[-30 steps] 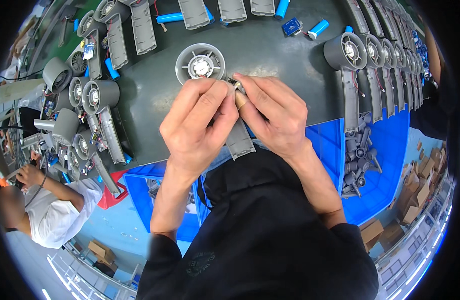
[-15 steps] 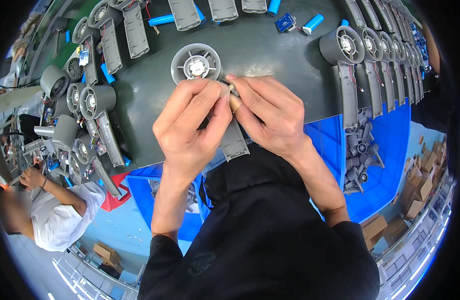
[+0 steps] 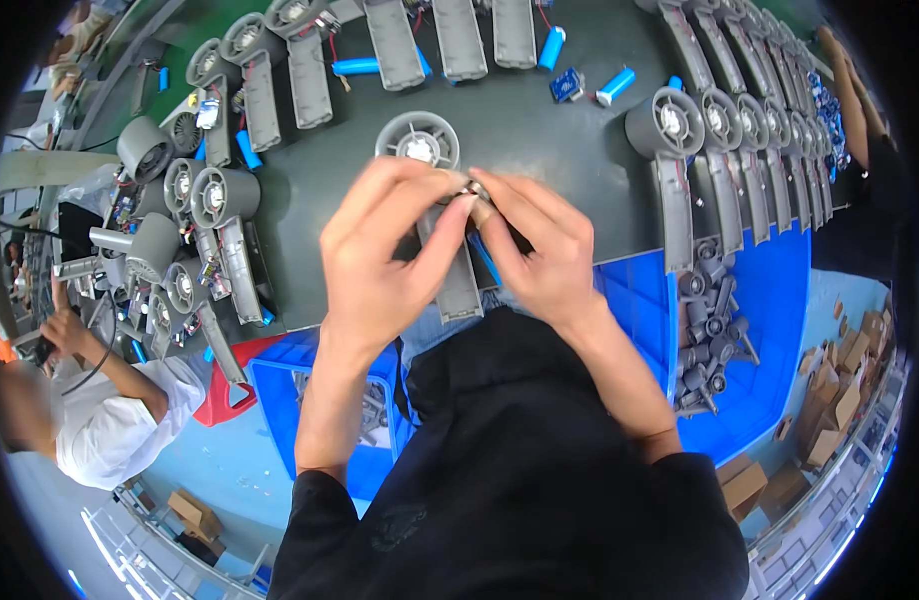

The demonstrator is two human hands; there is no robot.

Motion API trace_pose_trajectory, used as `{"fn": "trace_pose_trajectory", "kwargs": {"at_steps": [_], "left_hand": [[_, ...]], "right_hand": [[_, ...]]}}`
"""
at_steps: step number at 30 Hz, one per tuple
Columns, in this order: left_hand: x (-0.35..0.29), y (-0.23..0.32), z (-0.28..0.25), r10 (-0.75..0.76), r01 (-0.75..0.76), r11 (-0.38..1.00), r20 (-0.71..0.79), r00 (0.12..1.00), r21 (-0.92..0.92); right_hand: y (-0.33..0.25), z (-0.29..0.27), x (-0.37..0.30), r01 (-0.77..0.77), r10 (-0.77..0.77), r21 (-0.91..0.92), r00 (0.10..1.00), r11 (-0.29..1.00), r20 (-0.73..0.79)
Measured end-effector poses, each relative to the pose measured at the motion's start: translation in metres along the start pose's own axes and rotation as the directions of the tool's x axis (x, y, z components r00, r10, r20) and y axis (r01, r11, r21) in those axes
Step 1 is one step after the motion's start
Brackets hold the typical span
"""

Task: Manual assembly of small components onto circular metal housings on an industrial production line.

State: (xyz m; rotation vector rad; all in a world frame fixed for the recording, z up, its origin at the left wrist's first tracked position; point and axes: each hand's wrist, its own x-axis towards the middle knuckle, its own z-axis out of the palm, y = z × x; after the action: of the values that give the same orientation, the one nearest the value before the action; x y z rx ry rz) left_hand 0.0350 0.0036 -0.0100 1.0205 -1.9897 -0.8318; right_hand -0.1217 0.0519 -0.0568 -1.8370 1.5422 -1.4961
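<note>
A grey fan unit lies on the bench before me, its round fan housing [image 3: 418, 132] facing up and its open handle shell [image 3: 459, 285] pointing towards me. Over the joint between them, my left hand [image 3: 382, 240] and my right hand [image 3: 542, 240] meet fingertip to fingertip. Both are closed in a pinch on a small pale wire connector [image 3: 472, 188], mostly covered by the fingers. A strip of blue [image 3: 486, 262] shows below my right fingers, beside the handle shell; its kind is hidden.
Rows of grey fan units stand right [image 3: 670, 130] and left [image 3: 223, 198] on the dark bench [image 3: 560, 150]. Beyond my hands lie a blue cylindrical cell [image 3: 616, 87] and a blue circuit board [image 3: 567, 86]. Blue bins [image 3: 770, 340] sit below the edge. A person in white [image 3: 130, 420] works at left.
My hands have stayed pinched together over the fan unit, with the fingertips shifted slightly. The view has moved, so the bench appears lower. A blue strip now shows under my right hand.
</note>
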Motion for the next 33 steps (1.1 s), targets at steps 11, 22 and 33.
{"fn": "trace_pose_trajectory", "kwargs": {"at_steps": [11,22,33], "left_hand": [[0.072,0.024,-0.02,0.114,-0.1,0.987,-0.112,0.987,0.123],[0.396,-0.062,0.035,0.088,-0.105,0.979,0.102,0.991,0.174],[0.401,-0.151,-0.041,0.006,0.091,0.645,-0.124,0.992,0.759]], "right_hand": [[-0.027,-0.042,0.044,-0.274,0.286,0.285,0.958,0.919,-0.001],[0.158,-0.064,0.322,-0.224,0.234,-0.37,0.972,0.902,-0.016],[0.155,-0.036,0.355,0.069,0.106,-0.677,0.971,0.733,0.214]]}}
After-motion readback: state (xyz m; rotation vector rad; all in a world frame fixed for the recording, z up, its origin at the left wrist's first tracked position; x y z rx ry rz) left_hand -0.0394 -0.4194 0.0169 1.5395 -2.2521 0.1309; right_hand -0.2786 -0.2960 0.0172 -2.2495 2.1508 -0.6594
